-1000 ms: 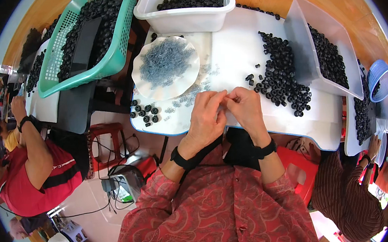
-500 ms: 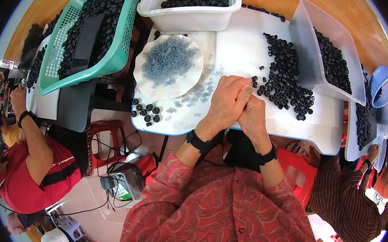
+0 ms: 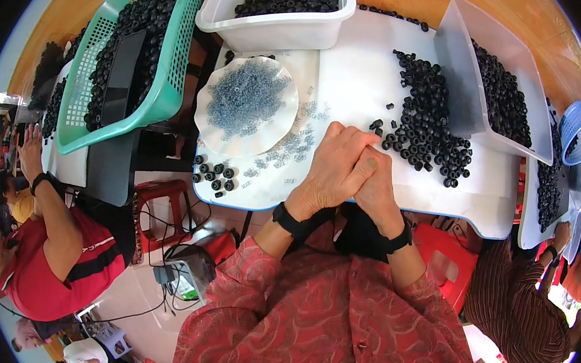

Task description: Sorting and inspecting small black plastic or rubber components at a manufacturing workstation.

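Note:
My left hand and my right hand are pressed together above the white table's front edge. The left fingers are bent over the right hand, and the right fingers are curled beneath. Whatever lies between them, if anything, is hidden. Just beyond the fingertips, a few small black ring-shaped parts lie beside a larger pile of black parts. To the left, a white wavy-edged plate bears a heap of tiny clear bluish pieces. More such pieces are scattered beside it.
Several black parts stand in a group at the table's left corner. A white tub and a translucent bin hold black parts. A green basket is at the far left. Other people sit on both sides.
My clasped hands have shifted slightly down and left, away from the black pile, and stay together. The view has also shifted a little.

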A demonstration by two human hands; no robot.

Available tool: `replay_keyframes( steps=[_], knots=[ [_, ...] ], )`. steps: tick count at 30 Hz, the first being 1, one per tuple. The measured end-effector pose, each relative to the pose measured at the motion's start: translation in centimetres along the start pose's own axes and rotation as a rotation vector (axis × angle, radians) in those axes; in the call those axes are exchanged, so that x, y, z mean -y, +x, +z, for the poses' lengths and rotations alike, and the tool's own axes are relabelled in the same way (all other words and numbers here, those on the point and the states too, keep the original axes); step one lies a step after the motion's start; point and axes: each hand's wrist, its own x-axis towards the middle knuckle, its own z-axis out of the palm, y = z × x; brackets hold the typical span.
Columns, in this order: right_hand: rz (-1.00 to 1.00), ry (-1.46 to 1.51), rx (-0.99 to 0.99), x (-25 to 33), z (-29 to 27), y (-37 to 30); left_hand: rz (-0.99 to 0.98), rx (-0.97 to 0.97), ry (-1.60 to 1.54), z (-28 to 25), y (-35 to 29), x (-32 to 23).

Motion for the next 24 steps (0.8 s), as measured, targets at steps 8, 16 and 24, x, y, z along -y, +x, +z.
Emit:
replay_keyframes(
  steps=[8,16,24],
  knots=[
    [0.247,0.185,0.095,0.6,-0.4,0.0,-0.289,-0.382,-0.464,-1.7,-1.8,-1.5],
    [0.277,0.243,0.073,0.4,-0.2,-0.1,-0.151,-0.2,0.147,-2.1,-4.4,-1.6],
    [0.209,0.212,0.063,0.1,-0.2,-0.5,-0.079,-0.202,0.255,-2.0,-4.8,-0.9]
  ],
)
